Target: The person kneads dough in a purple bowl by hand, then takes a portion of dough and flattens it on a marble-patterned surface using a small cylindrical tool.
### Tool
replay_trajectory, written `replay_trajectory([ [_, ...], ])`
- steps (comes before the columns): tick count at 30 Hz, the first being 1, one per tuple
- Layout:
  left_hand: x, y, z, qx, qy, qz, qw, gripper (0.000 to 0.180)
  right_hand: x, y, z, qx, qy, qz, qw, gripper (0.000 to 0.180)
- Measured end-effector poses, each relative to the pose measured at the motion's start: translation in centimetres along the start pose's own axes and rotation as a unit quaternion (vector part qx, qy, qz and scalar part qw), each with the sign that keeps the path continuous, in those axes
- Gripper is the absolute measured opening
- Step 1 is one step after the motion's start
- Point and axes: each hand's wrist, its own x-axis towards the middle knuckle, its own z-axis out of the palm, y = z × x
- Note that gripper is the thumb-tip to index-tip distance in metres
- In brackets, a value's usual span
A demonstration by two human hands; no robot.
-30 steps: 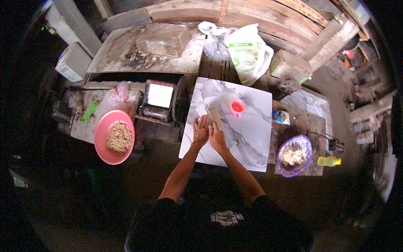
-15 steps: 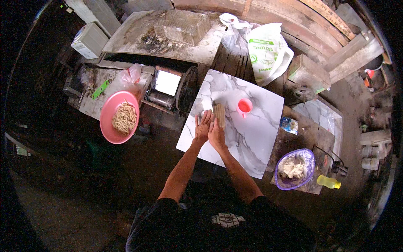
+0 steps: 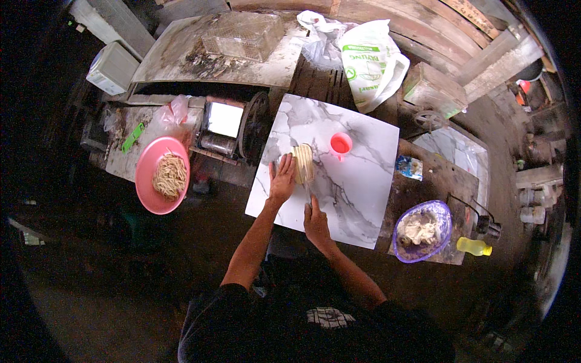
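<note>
Pale yellow noodle strands point(image 3: 303, 163) lie in a small flat bundle on the white marble-look board point(image 3: 357, 181). The left hand point(image 3: 282, 179) lies open and flat, fingers touching the bundle's left side. The right hand point(image 3: 316, 219) rests lower on the board, curled around something thin; I cannot tell what. A small pink plastic cup point(image 3: 341, 144) stands just beside the noodles. A pink round bowl of noodles point(image 3: 161, 175) sits far left.
</note>
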Motion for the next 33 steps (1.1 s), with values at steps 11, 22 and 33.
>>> replay_trajectory([
  [11,0.8,-0.9,1.2,-0.085,-0.014,0.023,0.996,0.043,9.3,-2.9,2.7,-0.008,0.085,-0.049,0.995,0.032],
  [22,0.6,0.0,2.5,-0.018,0.018,0.066,0.998,0.047,6.2,-0.4,2.7,-0.029,0.106,-0.072,0.991,0.032],
  [33,1.0,0.3,1.9,-0.07,0.015,0.042,0.997,0.047,-0.6,2.3,-2.4,-0.114,0.04,0.043,0.992,0.032],
])
